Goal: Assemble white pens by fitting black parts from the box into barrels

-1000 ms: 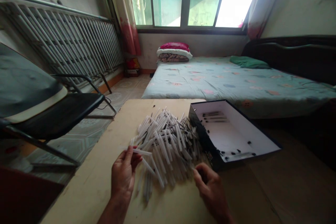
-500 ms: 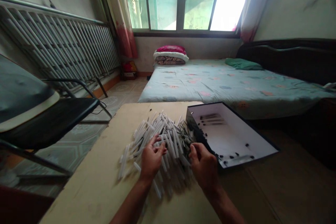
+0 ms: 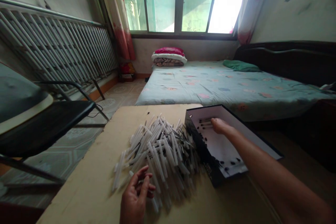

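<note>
The right hand [image 3: 220, 126] hides the ends of thin sticks [image 3: 207, 125], its forearm [image 3: 253, 152] part of the box [image 3: 197, 142].

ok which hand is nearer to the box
Right. The right hand is over the open box, at the thin sticks inside; the left hand is outside, left of it, by the near side of the pile of tubes.

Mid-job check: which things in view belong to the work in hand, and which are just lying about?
In the work:
left hand, at the near edge of the pile of pale tubes
right hand, over the open box
slim rods and small black bits in the box
table

Just about:
chair
metal railing
bed
folded bedding
green cloth
</note>
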A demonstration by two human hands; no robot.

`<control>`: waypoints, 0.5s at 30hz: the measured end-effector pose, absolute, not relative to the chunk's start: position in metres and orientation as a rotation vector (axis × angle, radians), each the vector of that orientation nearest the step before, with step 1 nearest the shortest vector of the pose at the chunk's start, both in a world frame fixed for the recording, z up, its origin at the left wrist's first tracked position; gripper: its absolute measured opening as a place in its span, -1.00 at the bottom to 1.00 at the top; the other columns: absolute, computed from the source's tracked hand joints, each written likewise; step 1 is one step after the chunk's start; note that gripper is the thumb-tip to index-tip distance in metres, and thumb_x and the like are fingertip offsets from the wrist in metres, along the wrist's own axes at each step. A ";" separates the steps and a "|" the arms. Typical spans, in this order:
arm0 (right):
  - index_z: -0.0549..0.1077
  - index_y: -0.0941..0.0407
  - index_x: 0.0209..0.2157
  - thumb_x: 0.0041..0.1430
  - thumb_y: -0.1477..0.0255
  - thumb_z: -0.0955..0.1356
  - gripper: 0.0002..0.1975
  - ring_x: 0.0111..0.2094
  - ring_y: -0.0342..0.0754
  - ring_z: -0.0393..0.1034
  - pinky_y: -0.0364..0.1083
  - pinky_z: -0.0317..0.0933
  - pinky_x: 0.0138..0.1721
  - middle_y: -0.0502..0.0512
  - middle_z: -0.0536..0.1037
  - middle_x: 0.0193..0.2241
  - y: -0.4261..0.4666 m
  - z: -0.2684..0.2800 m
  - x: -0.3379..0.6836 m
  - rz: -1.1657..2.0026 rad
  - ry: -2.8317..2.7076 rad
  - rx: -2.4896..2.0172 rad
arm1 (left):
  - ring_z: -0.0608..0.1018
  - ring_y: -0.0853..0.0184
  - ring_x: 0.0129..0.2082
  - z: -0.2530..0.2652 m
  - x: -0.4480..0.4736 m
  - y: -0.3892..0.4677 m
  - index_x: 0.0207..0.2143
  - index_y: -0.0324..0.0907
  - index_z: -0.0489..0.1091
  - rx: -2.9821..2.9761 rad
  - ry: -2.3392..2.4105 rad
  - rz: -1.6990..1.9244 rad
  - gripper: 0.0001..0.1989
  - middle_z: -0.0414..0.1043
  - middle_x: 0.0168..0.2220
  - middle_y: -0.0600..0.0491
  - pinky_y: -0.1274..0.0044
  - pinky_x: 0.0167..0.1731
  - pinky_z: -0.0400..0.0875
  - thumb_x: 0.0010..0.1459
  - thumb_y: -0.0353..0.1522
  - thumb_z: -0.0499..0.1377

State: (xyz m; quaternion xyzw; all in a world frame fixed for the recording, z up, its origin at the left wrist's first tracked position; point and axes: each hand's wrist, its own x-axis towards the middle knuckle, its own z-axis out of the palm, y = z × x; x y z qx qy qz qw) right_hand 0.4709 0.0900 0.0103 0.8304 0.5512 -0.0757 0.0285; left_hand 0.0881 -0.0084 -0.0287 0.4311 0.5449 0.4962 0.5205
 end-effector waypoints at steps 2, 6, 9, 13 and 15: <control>0.34 0.16 -0.09 0.19 0.38 0.28 -0.74 -0.17 -0.03 0.36 0.04 0.29 -0.18 0.11 0.40 -0.10 0.093 0.000 0.473 -0.233 1.647 2.537 | 0.51 0.31 -0.60 -0.031 0.086 -0.012 -0.21 -0.19 0.40 1.006 1.306 1.178 -0.53 0.50 -0.42 0.03 0.51 -0.62 0.41 -0.20 -0.17 0.29; 0.33 0.16 -0.08 0.19 0.38 0.28 -0.73 -0.16 -0.03 0.36 0.05 0.29 -0.18 0.12 0.40 -0.09 0.090 -0.011 0.475 -0.220 1.547 2.549 | 0.50 0.31 -0.60 -0.033 0.084 -0.016 -0.21 -0.19 0.40 0.982 1.304 1.169 -0.53 0.50 -0.43 0.03 0.51 -0.62 0.41 -0.20 -0.16 0.29; 0.34 0.16 -0.09 0.19 0.37 0.28 -0.73 -0.17 -0.03 0.37 0.05 0.29 -0.18 0.11 0.40 -0.10 0.084 -0.006 0.475 -0.217 1.527 2.588 | 0.50 0.31 -0.59 -0.036 0.082 -0.018 -0.21 -0.19 0.39 1.005 1.297 1.154 -0.55 0.49 -0.43 0.03 0.51 -0.61 0.41 -0.16 -0.16 0.27; 0.36 0.19 -0.15 0.19 0.39 0.27 -0.78 -0.23 -0.05 0.39 -0.01 0.28 -0.24 0.12 0.46 -0.20 0.078 0.027 0.468 -0.157 1.659 2.684 | 0.50 0.31 -0.58 -0.035 0.079 -0.022 -0.22 -0.20 0.41 1.044 1.283 1.135 -0.58 0.49 -0.46 0.03 0.51 -0.58 0.42 -0.13 -0.17 0.26; 0.35 0.21 -0.13 0.22 0.44 0.21 -0.78 -0.27 -0.05 0.39 -0.09 0.23 -0.28 0.15 0.49 -0.29 0.069 0.052 0.454 -0.086 1.821 2.740 | 0.50 0.30 -0.59 -0.030 0.079 -0.024 -0.24 -0.19 0.43 1.042 1.291 1.154 -0.59 0.49 -0.47 0.04 0.50 -0.58 0.42 -0.15 -0.17 0.27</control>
